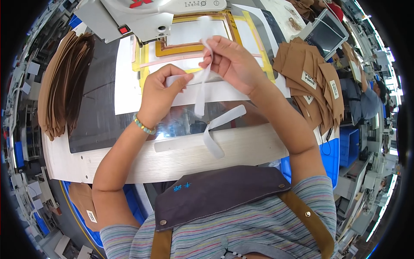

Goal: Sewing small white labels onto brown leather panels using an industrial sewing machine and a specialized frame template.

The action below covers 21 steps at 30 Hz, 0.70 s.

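Observation:
A thin, translucent white strip (201, 95) crosses between my two hands, above the front part of a taped sewing template (181, 64). My left hand (161, 88), with a beaded bracelet at the wrist, pinches one part of it between thumb and fingers. Higher and to the right, my right hand (233, 60) grips another part with bent fingers, and a blurred end sticks up past them. Whether this is one strip or two I cannot tell. Below my hands, a loose curled white strip (211, 140) rests at the table's front edge, beside a flatter pale strip (170, 146).
A sewing machine head (146, 19) overhangs the template at the back. Brown fabric pieces (60, 86) are stacked at the left; more brown pieces (302, 73) with white labels lie at the right. A screen (325, 32) stands at the back right. Blue bins (330, 162) sit beyond the table.

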Each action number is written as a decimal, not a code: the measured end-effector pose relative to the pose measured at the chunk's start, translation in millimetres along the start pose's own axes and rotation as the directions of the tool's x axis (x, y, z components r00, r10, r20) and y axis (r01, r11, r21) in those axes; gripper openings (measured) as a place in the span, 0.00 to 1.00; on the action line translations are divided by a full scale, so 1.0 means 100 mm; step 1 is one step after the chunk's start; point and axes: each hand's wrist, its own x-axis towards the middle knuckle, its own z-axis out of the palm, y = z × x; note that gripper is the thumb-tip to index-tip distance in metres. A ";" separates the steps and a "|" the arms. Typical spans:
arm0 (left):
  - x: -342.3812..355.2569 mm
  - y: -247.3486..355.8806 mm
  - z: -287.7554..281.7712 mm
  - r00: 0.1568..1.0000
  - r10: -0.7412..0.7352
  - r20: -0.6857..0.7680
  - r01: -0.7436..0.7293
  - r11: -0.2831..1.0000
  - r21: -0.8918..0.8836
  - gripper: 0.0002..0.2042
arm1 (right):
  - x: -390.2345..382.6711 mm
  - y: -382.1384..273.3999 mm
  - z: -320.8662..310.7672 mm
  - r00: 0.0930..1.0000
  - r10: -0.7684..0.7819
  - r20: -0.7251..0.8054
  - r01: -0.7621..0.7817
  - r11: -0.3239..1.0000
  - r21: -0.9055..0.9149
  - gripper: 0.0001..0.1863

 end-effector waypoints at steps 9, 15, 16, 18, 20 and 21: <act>-0.30 0.10 -0.18 0.986 -0.026 0.166 -0.038 0.927 0.373 0.07 | 0.23 -0.84 -0.94 0.886 -0.437 -0.156 0.222 0.695 -0.684 0.15; -0.08 -0.02 -0.53 0.862 0.474 0.181 -0.394 0.401 0.827 0.14 | 0.87 -0.86 -0.93 0.996 -0.042 0.078 0.082 0.098 -0.992 0.16; 0.02 -0.08 -0.53 0.855 0.482 0.191 -0.406 0.394 0.824 0.14 | 1.00 -0.71 -1.04 0.975 -0.015 0.223 0.223 0.099 -0.970 0.16; 0.11 -0.18 -0.62 0.859 0.477 0.187 -0.368 0.322 0.872 0.16 | 1.18 -0.50 -0.72 0.973 0.159 0.167 0.154 0.090 -0.984 0.15; 0.20 -0.24 -0.58 0.903 0.379 0.202 -0.336 0.332 0.881 0.21 | 1.29 -0.35 -0.63 0.972 0.218 0.090 0.083 0.044 -0.996 0.14; 0.24 -0.27 -0.53 0.905 0.362 0.223 -0.335 0.284 0.899 0.23 | 1.32 -0.27 -0.67 0.981 0.177 0.082 0.065 0.100 -0.993 0.14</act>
